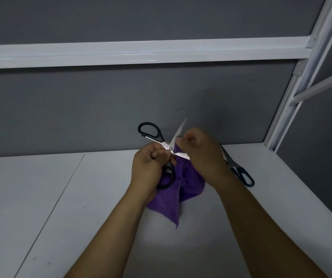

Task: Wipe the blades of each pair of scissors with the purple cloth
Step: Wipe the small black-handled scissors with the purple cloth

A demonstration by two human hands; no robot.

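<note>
left hand (147, 165) holds black scissors (166, 145), blade up-right; right hand (200, 150) pinches purple cloth (190, 182)

no readable text, labels, numbers

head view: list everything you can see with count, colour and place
black-handled scissors: 1, black handles, steel blades, spread open, held up above the table
purple cloth: 1, purple, bunched at the lower blade, hanging down to the table
teal-handled scissors: 1, dark teal handles, lying on the table behind the right wrist
table: 1, white, across the lower half
wall panel: 1, grey, behind the table
frame rails: several, white, across the wall and up the right side
left hand: 1, holds the black-handled scissors near the pivot
right hand: 1, pinches the cloth on a blade
</note>
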